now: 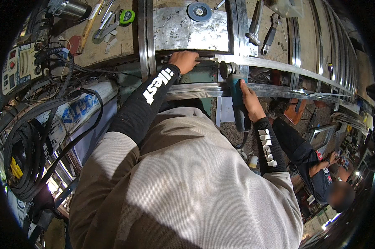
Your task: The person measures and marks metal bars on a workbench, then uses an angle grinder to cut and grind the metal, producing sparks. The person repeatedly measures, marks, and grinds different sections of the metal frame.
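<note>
An angle grinder point(237, 96) with a teal body and black handle is gripped in my right hand point(252, 101). Its metal head point(226, 69) points away from me, near the end of a shiny metal bar point(274, 64). My left hand point(184, 62) is closed, palm down, at the edge of the workbench, left of the grinder head. A thin metal piece point(206, 59) shows beside its fingertips; whether the fingers hold it is unclear. Beyond my hands, a round grinding disc point(199, 12) lies on a marked metal sheet point(189, 35).
Metal frame tubes point(146, 37) cross the bench. A hammer point(256, 25) and adjustable wrench point(271, 35) lie right; a green tape measure point(127, 16) lies left. A welding machine point(22, 66) and coiled cables point(23, 155) are at far left. Another person point(305, 159) is at the right.
</note>
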Demonstrator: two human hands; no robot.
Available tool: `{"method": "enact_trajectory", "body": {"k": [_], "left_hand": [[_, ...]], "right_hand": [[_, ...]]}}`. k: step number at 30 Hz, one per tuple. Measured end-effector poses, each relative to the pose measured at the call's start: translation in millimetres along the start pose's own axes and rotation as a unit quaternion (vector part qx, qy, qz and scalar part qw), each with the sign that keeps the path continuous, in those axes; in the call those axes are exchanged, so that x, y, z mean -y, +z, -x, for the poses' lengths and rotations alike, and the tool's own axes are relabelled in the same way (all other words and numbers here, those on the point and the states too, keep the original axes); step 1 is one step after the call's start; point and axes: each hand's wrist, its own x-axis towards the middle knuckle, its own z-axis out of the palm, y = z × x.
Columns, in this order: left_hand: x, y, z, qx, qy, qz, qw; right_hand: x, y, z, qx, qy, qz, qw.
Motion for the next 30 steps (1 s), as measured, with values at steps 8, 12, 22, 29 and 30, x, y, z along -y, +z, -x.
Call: {"method": "enact_trajectory", "body": {"k": [8,12,22,29,30], "left_hand": [[-2.5,-3.8,-0.3,0.004,-0.007,0.005,1.000],[-3.8,-3.8,0.6,-0.001,-0.010,0.004,1.000],[1.5,-0.9,-2.9,-0.006,0.003,0.010,1.000],[3.8,1.3,-3.3,-0.025,0.015,0.014,0.999],[3.5,1.4,-3.4,-0.024,0.012,0.012,1.000]], "right_hand": [[1.0,1.3,0.7,0.004,0.002,-0.023,1.000],[0.9,0.1,-2.9,0.012,0.008,-0.019,1.000],[1.0,3.5,-5.5,-0.022,0.002,-0.020,1.000],[7.1,6.8,-9.0,-0.022,-0.019,-0.032,0.999],[9.0,7.1,-8.5,-0.025,-0.013,-0.026,0.999]]}}
